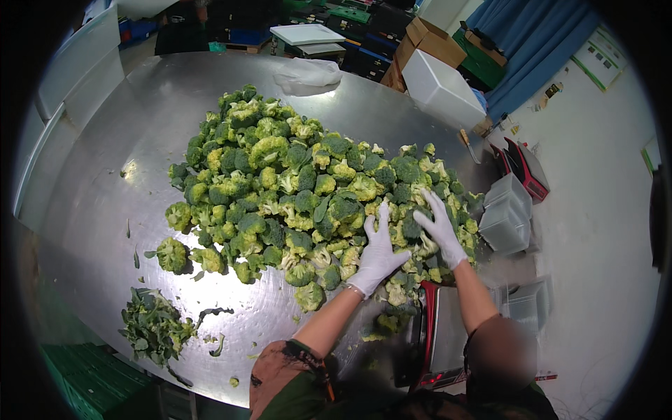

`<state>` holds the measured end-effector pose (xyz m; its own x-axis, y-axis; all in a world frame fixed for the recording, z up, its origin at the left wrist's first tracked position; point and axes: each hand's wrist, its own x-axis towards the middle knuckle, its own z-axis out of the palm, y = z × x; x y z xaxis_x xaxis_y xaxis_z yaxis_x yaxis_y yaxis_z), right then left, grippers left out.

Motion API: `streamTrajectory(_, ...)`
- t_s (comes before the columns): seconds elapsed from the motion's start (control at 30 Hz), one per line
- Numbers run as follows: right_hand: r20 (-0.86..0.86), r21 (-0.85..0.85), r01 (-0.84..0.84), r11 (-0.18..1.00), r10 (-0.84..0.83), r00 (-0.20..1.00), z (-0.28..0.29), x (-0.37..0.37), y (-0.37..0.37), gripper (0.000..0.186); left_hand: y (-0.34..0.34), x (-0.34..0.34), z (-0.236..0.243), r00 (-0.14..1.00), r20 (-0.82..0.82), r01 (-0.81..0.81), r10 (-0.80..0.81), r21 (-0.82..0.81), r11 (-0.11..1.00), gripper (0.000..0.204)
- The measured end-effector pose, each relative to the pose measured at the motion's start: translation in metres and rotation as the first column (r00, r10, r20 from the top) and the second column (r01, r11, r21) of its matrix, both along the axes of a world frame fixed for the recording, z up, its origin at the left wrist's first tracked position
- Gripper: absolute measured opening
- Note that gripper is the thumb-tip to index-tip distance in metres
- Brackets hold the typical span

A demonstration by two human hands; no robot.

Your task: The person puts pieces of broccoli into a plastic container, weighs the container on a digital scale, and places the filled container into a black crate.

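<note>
Leaves [155,322] lie heaped at the left of the steel table [84,189], apart from broccoli florets [269,150] piled across its middle. My gloved left hand [380,257], fingers splayed apart, reaches into the pile's near side; my right hand [442,229], likewise spread, is at its right end, near clear plastic tubs [505,224]. I appear to be sorting through florets; picking one up would call for curling my fingers around it.

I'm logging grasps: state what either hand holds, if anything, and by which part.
Nothing appears held: the left hand and the right hand are both spread open at the broccoli pile, neither closed around any of it.
</note>
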<state>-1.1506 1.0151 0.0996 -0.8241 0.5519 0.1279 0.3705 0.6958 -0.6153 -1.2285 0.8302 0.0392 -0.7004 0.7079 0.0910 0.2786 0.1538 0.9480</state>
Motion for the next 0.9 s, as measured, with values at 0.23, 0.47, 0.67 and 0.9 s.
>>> streamTrajectory(0.23, -0.033, -0.03, -0.069, 0.997, 0.068, 0.997, 0.0, 0.007, -0.02, 0.061, 0.014, 0.032, -0.003, 0.998, 0.055, -0.024, 0.018, 0.115, 0.993, 0.125)
streamTrajectory(0.47, -0.257, -0.221, 0.003, 0.975, -0.061, 0.965, -0.018, 0.005, -0.032, 0.045, 0.01, 0.023, 0.002, 0.997, 0.083, -0.001, -0.013, 0.167, 0.986, 0.121)
streamTrajectory(0.67, -0.406, -0.045, 0.148, 0.988, -0.153, 0.901, -0.023, 0.028, -0.087, 0.035, -0.019, 0.032, -0.008, 0.996, 0.071, 0.031, -0.053, 0.273, 0.961, 0.115)
streamTrajectory(0.9, -0.489, -0.326, 0.226, 0.918, -0.368, 0.791, -0.029, 0.027, -0.114, 0.036, -0.049, 0.032, 0.001, 0.997, 0.045, 0.057, -0.07, 0.249, 0.967, 0.105)
